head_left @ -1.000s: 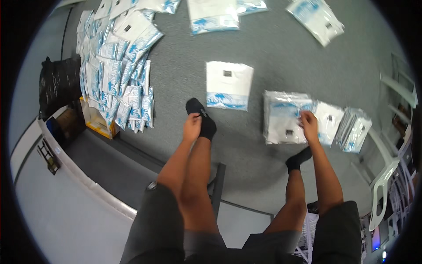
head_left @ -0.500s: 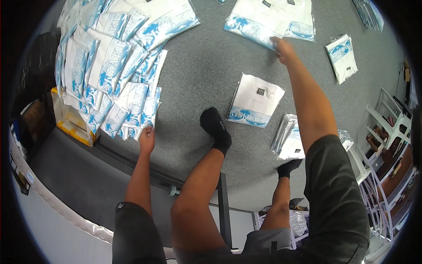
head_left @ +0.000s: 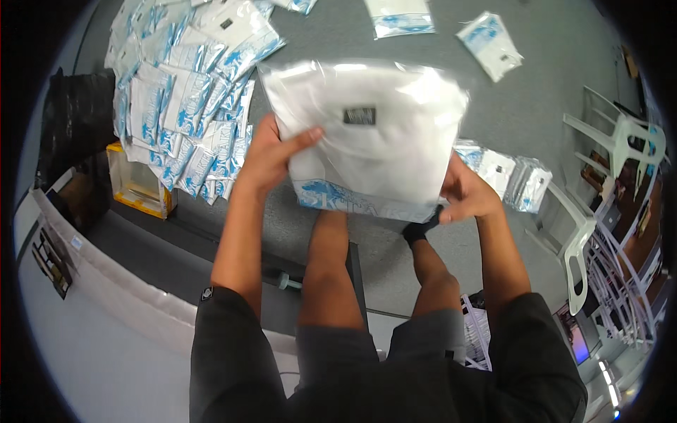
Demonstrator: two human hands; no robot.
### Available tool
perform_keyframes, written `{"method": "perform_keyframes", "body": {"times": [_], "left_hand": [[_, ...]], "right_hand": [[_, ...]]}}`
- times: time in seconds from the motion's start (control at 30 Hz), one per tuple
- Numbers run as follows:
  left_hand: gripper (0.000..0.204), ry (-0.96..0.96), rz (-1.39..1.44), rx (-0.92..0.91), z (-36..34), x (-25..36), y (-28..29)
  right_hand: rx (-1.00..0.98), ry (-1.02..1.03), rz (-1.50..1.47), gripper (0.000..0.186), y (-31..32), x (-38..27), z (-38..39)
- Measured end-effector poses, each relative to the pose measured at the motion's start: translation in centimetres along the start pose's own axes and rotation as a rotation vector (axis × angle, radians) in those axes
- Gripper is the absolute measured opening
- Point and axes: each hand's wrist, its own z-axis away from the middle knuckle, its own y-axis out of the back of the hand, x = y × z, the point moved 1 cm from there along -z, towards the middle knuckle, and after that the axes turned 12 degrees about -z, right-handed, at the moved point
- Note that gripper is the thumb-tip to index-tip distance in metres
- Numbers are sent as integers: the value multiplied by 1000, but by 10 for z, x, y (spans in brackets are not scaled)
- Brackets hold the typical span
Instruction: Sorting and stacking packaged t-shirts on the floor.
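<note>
I hold up a folded white shirt (head_left: 368, 151) in a clear plastic bag, with a small dark label near its top and a blue printed band along the bottom. My left hand (head_left: 273, 156) grips its left edge, thumb lying over the front. My right hand (head_left: 461, 192) holds the right edge near the lower corner, fingers partly hidden behind it. Beyond it at the upper left lies a large heap of similar blue-and-white packages (head_left: 190, 99). More packages (head_left: 497, 171) lie in a row behind my right hand.
Single packages (head_left: 486, 44) lie farther up on the grey floor (head_left: 367, 282). A black plastic bag (head_left: 74, 120) and a yellow-edged box (head_left: 141, 183) are at the left. White plastic chairs (head_left: 613, 141) and a rack (head_left: 606, 282) stand at the right.
Both my hands have left the packages on the floor and come toward the middle, raised, with one bagged shirt now between them, hiding much of the floor ahead.
</note>
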Motion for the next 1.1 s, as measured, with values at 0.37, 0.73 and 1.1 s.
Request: {"method": "perform_keyframes", "body": {"times": [0.37,0.73,1.1], "left_hand": [[41,-589,-294,128,263,141,-324],[35,-672,-371,-46,415,194,-501],[37,-456,-484,-369,385,150,-524]], "right_hand": [[413,492,416,63,-159,-163,318],[440,787,390,61,-219,-191,574],[427,787,77,72,-166,-105,637]]}}
